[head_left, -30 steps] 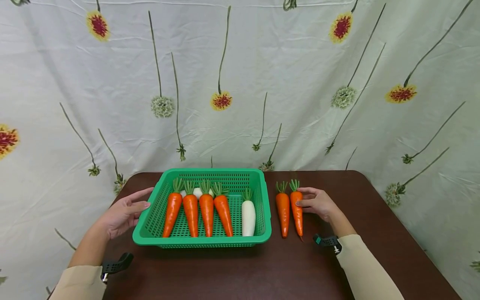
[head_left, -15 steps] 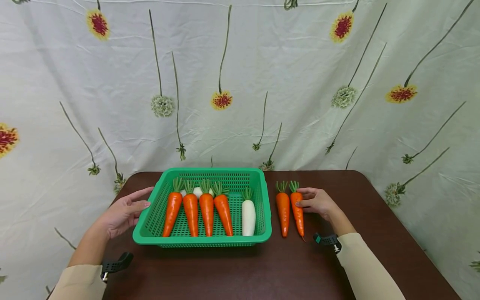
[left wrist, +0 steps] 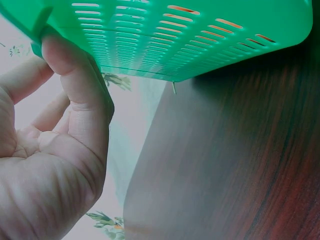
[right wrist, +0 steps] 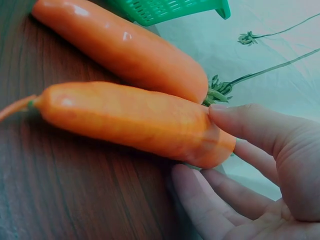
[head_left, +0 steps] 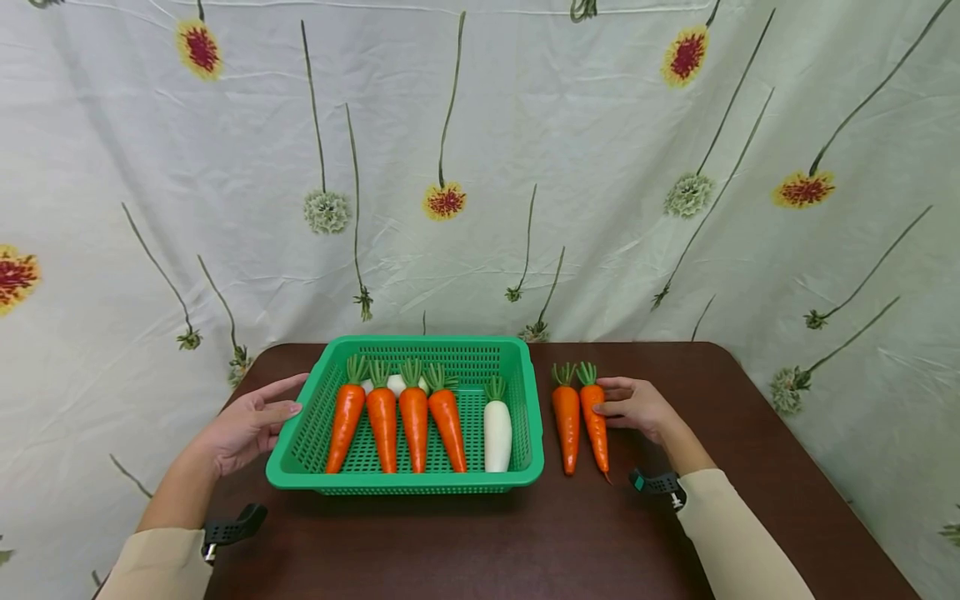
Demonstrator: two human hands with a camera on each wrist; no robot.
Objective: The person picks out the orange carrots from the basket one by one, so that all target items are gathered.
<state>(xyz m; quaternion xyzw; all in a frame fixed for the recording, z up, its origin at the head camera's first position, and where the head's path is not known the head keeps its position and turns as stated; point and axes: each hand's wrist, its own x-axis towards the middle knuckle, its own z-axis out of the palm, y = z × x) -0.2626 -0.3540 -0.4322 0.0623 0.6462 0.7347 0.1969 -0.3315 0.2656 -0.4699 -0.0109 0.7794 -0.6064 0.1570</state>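
Note:
A green plastic basket (head_left: 405, 481) stands on the table, holding several carrots (head_left: 413, 425) in a row, a white radish (head_left: 497, 435) at the right and more white radish partly hidden behind the carrots. At its left rim, my left hand (head_left: 247, 429) grips the edge with thumb and fingers; the thumb (left wrist: 75, 85) is right at the rim in the left wrist view. Right of the basket, two carrots lie side by side. My right hand (head_left: 633, 408) pinches the outer carrot (right wrist: 130, 120) near its leafy end, thumb on top, fingers beneath. The inner carrot (right wrist: 125, 50) lies close alongside.
The dark brown wooden table (head_left: 450, 550) has rounded far corners. Behind it hangs a white cloth (head_left: 600, 125) printed with flowers. Black straps (head_left: 236, 527) with small devices sit on both wrists.
The outer carrot has turned slightly, its leafy end shifting left towards the inner carrot and its tip a little right. The left hand and basket stay in place.

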